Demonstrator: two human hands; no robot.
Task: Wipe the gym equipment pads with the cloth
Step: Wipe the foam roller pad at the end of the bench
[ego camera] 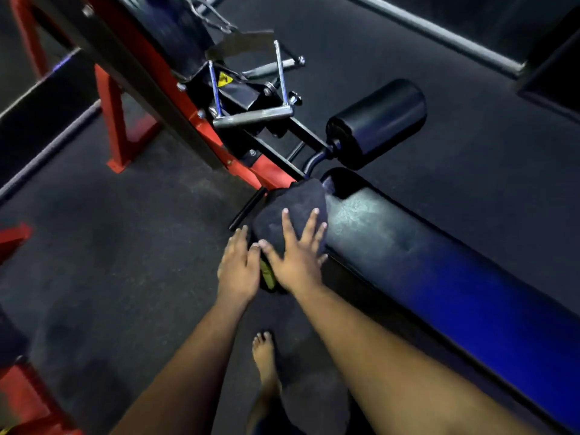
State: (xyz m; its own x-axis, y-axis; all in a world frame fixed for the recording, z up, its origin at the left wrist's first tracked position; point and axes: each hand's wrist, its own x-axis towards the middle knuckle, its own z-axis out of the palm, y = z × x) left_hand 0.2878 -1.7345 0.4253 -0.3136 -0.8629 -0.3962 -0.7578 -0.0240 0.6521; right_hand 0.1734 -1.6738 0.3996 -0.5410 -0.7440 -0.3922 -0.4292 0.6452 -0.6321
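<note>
Long stretch of bench pad to my right is bare, easy passage along it. Ahead, roller pad sits just past the bench end, its bent bar between them. Front-left, red frame and chrome handle crowd the pad's end. Dark floor on my left is open. My bare foot stands below the hands.

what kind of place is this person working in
Most likely a gym. A long padded bench, a cylindrical roller pad and a chrome cable handle on a red steel frame stand on dark flooring.
</note>
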